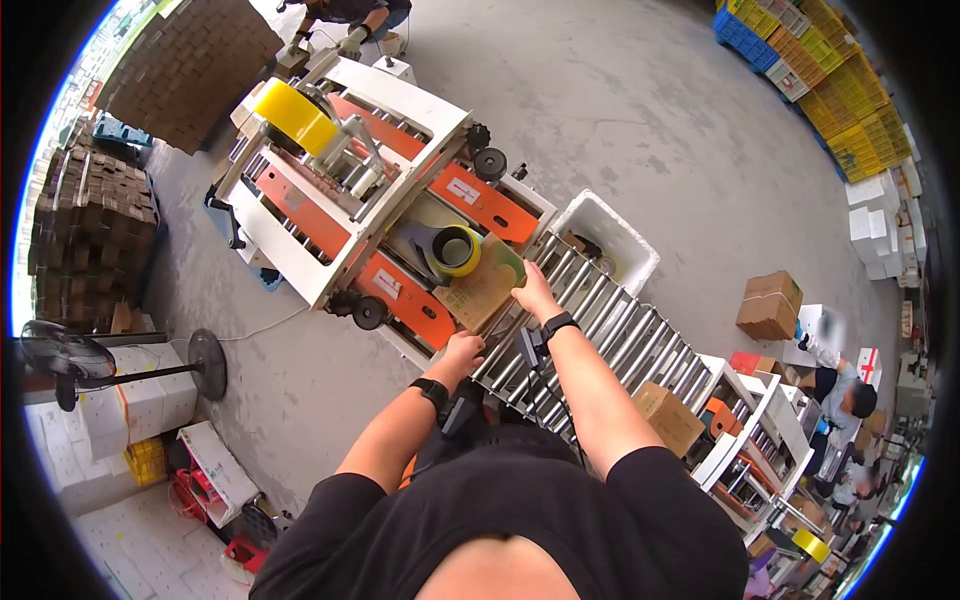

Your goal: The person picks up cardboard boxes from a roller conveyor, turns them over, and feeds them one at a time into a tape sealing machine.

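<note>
A brown cardboard box with green print sits at the infeed of a carton sealing machine, between its orange side guides. Its far end lies under the machine's lower tape head, a dark loop with a yellow rim that overlaps the box in this view. My right hand grips the box's right edge, thumb on top. At the near left corner my left hand is closed against the box, fingers curled and partly hidden. Both wrists wear black bands.
A roller conveyor runs right towards another carton and a second machine. Beyond it stands a white foam bin. A floor fan is at left, stacked flat cartons behind it. A co-worker bends at the far end.
</note>
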Demonstrator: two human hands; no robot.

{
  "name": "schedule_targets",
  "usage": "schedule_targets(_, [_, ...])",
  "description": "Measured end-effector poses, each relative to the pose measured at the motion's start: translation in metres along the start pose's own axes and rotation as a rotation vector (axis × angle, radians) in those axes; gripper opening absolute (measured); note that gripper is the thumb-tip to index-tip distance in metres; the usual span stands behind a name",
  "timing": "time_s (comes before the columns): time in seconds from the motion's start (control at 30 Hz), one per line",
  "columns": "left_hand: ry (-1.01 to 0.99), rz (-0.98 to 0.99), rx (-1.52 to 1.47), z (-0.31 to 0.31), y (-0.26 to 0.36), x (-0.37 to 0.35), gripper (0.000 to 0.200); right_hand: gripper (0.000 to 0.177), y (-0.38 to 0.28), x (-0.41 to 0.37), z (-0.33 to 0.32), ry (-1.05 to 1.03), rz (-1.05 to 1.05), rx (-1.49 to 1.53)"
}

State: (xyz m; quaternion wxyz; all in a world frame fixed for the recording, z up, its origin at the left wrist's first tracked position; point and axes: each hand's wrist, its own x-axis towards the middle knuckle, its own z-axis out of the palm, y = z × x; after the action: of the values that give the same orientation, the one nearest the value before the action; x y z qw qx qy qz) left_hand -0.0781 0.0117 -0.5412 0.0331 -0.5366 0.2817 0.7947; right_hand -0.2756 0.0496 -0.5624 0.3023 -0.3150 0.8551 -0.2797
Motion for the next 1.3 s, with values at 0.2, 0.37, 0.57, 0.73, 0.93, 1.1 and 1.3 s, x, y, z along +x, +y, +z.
schedule_targets(0.2, [0.015,-0.092,0.059,-0.004,0.004,0.002,0.031,0.059,0.02,-0.044,-0.015,-0.227,0.185,0.157])
schedule_targets(0.37, [0.013,-0.152,0.339,-0.003,-0.004,-0.003,0.04,0.033,0.121,-0.151,-0.051,-0.096,0.226,-0.171])
schedule_targets(0.57, [-0.109,-0.316,0.821,-0.059,-0.037,0.043,0.004,0.025,0.267,-0.295,-0.063,-0.03,0.789,-0.225])
schedule_targets(0.73, [-0.235,-0.21,1.184,-0.02,-0.002,0.019,0.027,0.024,0.246,-0.356,-0.057,0.034,1.079,-0.063])
schedule_targets(0.93, [-0.354,-0.053,1.348,0.013,0.008,0.023,0.023,0.039,0.241,-0.33,-0.008,-0.093,0.669,0.235])
schedule_targets(1.1, [-0.282,-0.032,1.422,0.026,0.017,0.016,0.024,0.03,0.221,-0.304,-0.068,-0.039,0.779,0.149])
schedule_targets(1.3, [-0.237,0.007,1.623,0.002,0.018,0.03,0.031,0.029,0.207,-0.275,-0.065,-0.215,0.652,-0.167])
